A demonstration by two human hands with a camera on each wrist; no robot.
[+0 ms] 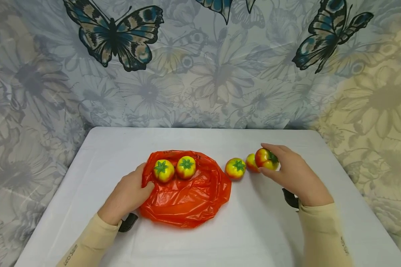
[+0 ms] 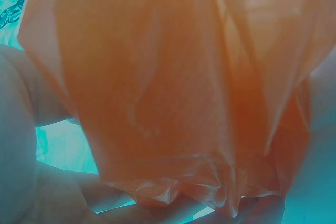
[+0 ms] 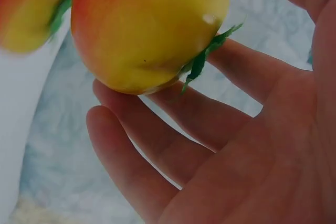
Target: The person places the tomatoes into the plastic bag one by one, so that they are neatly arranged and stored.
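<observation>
An orange-red plastic bag (image 1: 187, 202) lies spread with its mouth up. Two yellow-and-red tomatoes (image 1: 164, 171) with green star-shaped tops sit in its far left part. My left hand (image 1: 127, 193) grips the bag's left rim, thumb on the inner side; in the left wrist view the orange film (image 2: 147, 87) hides much of its fingers. Over to the right, my right hand (image 1: 295, 172) holds another tomato (image 1: 264, 158) between thumb and fingers. The right wrist view shows this tomato (image 3: 149, 30) against the fingertips, its green leaves turned toward the palm.
One tomato (image 1: 235, 168) rests on the white table (image 1: 200, 244) right beside the bag's right edge. Another tomato (image 1: 251, 163) is partly hidden behind the held one. Butterfly-patterned wall covering (image 1: 200, 81) rises behind the table and along both sides.
</observation>
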